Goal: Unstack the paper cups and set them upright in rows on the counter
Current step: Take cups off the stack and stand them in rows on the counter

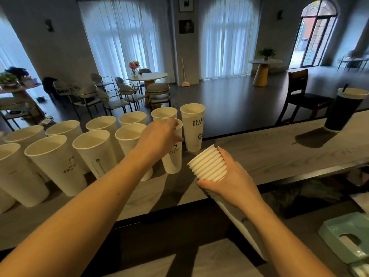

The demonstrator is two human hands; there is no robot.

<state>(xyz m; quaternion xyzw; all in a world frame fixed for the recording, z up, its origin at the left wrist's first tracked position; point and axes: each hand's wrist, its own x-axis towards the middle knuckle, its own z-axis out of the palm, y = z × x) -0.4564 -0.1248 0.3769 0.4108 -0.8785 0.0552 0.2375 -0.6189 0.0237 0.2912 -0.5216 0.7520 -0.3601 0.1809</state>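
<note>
Several tall white paper cups (95, 150) stand upright in two rows along the grey counter (269, 152), from the left edge to the middle. My left hand (159, 136) grips the rim of one single cup (172, 160) at the right end of the near row; its base rests on the counter. Behind it, the far row ends with a cup printed with dark letters (193, 126). My right hand (233, 182) holds a tilted stack of nested cups (208, 164), rims pointing up and left, its lower part hidden behind my wrist.
A dark drink cup with a lid and straw (343, 108) stands on the counter at the far right. A pale green dispenser (347, 240) sits on the lower shelf at the bottom right. Beyond the counter are café tables and chairs (127, 90).
</note>
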